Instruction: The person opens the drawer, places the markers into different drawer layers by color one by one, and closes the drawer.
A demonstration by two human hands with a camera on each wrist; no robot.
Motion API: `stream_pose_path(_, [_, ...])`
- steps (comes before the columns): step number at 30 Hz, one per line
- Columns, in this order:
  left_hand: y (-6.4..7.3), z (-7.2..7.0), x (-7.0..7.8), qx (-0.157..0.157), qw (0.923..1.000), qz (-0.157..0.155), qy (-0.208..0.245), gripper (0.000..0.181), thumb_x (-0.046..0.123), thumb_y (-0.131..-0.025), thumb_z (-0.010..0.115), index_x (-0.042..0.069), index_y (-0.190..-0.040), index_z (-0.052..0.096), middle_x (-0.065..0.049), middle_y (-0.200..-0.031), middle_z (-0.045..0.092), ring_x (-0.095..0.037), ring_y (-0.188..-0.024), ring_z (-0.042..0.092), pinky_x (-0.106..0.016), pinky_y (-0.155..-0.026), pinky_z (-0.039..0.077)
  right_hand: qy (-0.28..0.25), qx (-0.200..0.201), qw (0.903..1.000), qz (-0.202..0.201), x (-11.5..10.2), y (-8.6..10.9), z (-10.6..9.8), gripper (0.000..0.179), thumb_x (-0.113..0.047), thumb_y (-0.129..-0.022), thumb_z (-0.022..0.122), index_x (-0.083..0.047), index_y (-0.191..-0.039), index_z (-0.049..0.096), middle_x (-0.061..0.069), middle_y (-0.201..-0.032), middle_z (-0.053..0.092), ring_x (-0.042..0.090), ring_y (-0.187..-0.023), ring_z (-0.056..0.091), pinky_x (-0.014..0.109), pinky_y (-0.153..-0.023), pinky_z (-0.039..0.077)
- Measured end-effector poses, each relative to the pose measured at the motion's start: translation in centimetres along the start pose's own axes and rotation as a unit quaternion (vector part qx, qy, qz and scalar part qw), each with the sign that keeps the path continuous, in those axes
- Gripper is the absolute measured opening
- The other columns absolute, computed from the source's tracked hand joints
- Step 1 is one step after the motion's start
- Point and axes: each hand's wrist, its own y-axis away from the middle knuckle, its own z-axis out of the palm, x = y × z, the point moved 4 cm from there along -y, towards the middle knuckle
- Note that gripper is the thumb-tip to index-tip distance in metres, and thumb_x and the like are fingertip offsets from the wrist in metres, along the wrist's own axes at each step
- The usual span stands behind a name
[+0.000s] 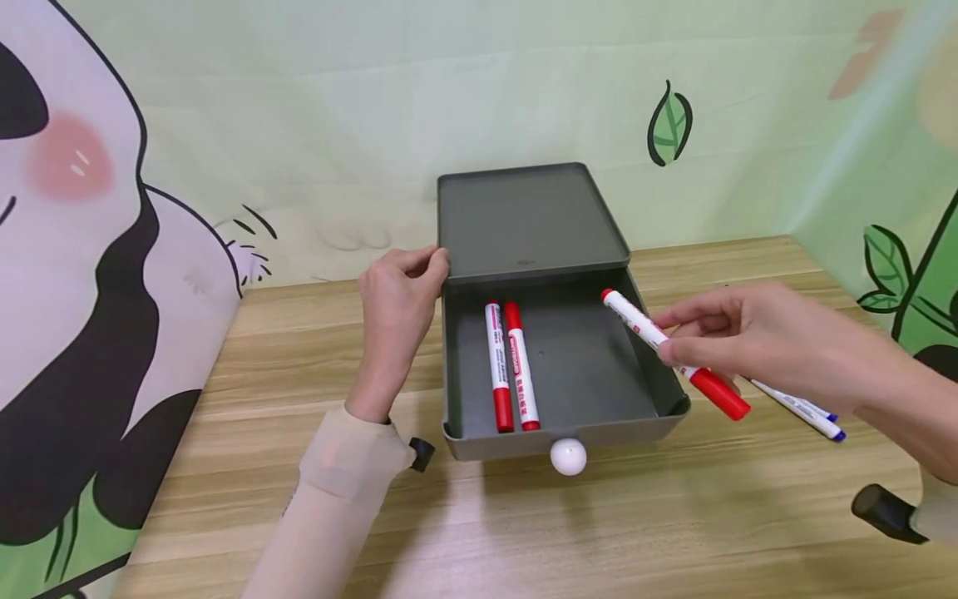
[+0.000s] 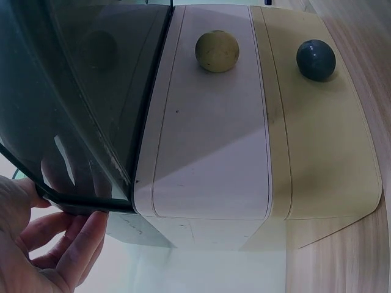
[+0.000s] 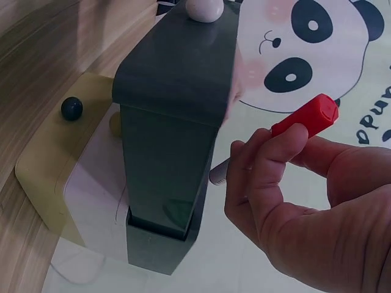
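Observation:
A dark grey drawer (image 1: 584, 383) with a white knob (image 1: 569, 457) is pulled out of the top of a small drawer cabinet (image 1: 531, 220). Two red-and-white whiteboard markers (image 1: 497, 366) lie side by side in its left half. My left hand (image 1: 400, 299) grips the cabinet's top edge at the left front corner, thumb and fingers around the rim in the left wrist view. Over the drawer's right wall, my right hand (image 1: 756, 341) pinches another whiteboard marker (image 1: 632, 318), tilted, its red cap (image 1: 718, 394) toward me.
Below the top drawer are a pale drawer (image 2: 211, 134) with a yellowish knob and a beige drawer (image 2: 327, 140) with a dark knob, both closed. White markers with blue ends (image 1: 804, 409) lie on the wooden table (image 1: 636, 532), right of the cabinet. A printed backdrop (image 1: 337, 125) stands behind.

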Motion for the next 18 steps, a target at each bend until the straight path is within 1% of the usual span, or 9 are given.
stream_pose_path(2, [0.0,0.0,0.0,0.000,1.0000,-0.001,0.001,0.024,0.022,-0.094,0.071,0.006,-0.107,0.082,-0.011,-0.093,0.076,-0.020,-0.079,0.069,-0.034,-0.071,0.055,-0.009,-0.004,1.0000,-0.003,-0.3,-0.4,0.1,0.047,-0.036,-0.097,0.071,-0.012,-0.138,0.065,-0.001,-0.095,0.073,0.020,-0.087,0.062,0.029,-0.067,0.041])
stream_pose_path(4, [0.0,0.0,-0.1,0.000,1.0000,-0.002,0.002,0.023,0.022,-0.094,0.071,0.006,-0.108,0.082,-0.011,-0.093,0.076,-0.020,-0.080,0.069,-0.034,-0.071,0.055,-0.012,-0.005,0.9999,-0.006,-0.6,-0.8,0.3,0.046,-0.035,-0.097,0.072,-0.012,-0.136,0.066,0.000,-0.100,0.074,0.019,-0.092,0.063,0.029,-0.067,0.042])
stream_pose_path(5, [0.0,0.0,-0.1,0.000,1.0000,-0.002,0.002,0.023,0.022,-0.094,0.071,0.006,-0.108,0.082,-0.011,-0.093,0.076,-0.020,-0.080,0.069,-0.034,-0.071,0.055,-0.016,-0.006,0.9998,-0.010,-0.7,-1.0,0.4,0.046,-0.035,-0.097,0.073,-0.011,-0.136,0.065,0.000,-0.100,0.073,0.019,-0.092,0.063,0.029,-0.067,0.042])
stream_pose_path(12, [0.1,0.0,0.0,-0.001,1.0000,0.001,0.004,0.024,0.022,-0.095,0.072,0.006,-0.108,0.082,-0.011,-0.093,0.076,-0.020,-0.079,0.069,-0.033,-0.070,0.056,-0.043,-0.014,0.9983,-0.038,-1.7,-2.3,1.4,0.046,-0.024,-0.096,0.073,-0.003,-0.135,0.060,0.002,-0.085,0.067,0.021,-0.064,0.059,0.030,-0.065,0.047])
stream_pose_path(14, [0.1,0.0,0.0,0.000,1.0000,0.000,0.005,0.024,0.022,-0.095,0.072,0.006,-0.108,0.082,-0.011,-0.093,0.076,-0.020,-0.079,0.069,-0.033,-0.070,0.056,-0.054,-0.013,0.9975,-0.043,-2.0,-2.7,1.7,0.047,-0.020,-0.096,0.073,0.000,-0.135,0.058,0.002,-0.085,0.067,0.022,-0.063,0.060,0.031,-0.064,0.050])
stream_pose_path(18, [0.2,0.0,0.1,0.002,1.0000,0.000,0.007,0.023,0.022,-0.095,0.072,0.006,-0.108,0.082,-0.012,-0.093,0.076,-0.021,-0.079,0.070,-0.033,-0.069,0.056,-0.071,-0.014,0.9960,-0.053,-2.5,-3.4,2.2,0.049,-0.016,-0.095,0.074,0.003,-0.135,0.056,0.004,-0.087,0.068,0.022,-0.061,0.061,0.031,-0.060,0.051])
